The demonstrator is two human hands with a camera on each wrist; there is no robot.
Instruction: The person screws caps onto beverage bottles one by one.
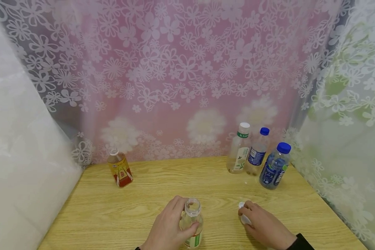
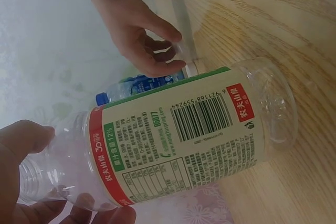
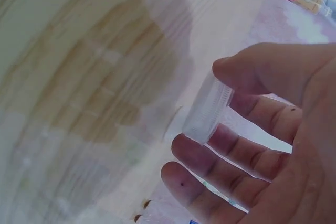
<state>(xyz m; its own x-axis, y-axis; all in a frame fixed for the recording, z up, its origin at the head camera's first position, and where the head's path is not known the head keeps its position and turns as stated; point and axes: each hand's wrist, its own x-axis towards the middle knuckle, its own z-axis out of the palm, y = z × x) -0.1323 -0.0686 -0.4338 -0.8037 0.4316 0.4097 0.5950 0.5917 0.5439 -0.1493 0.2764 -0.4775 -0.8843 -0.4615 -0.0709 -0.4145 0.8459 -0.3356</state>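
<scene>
My left hand point(image 1: 170, 224) grips an uncapped clear plastic bottle point(image 1: 192, 222), its thumb and fingers around the upper part. The left wrist view shows the bottle's cream label point(image 2: 178, 129) with green and red bands and a barcode; no drink shows inside. To the right, my right hand point(image 1: 267, 225) is low over the table and pinches a whitish translucent screw cap point(image 3: 207, 108) between thumb and fingers. The cap's ribbed side shows in the right wrist view. In the head view the fingers partly cover the cap.
On the wooden table point(image 1: 162, 180), a bottle with a yellow and red label point(image 1: 122, 172) stands at the back left. At the back right stand a white-capped bottle point(image 1: 239, 149) and two blue-capped bottles, one slim point(image 1: 257, 154), one wider point(image 1: 273, 170). Flowered curtains point(image 1: 175, 69) hang behind.
</scene>
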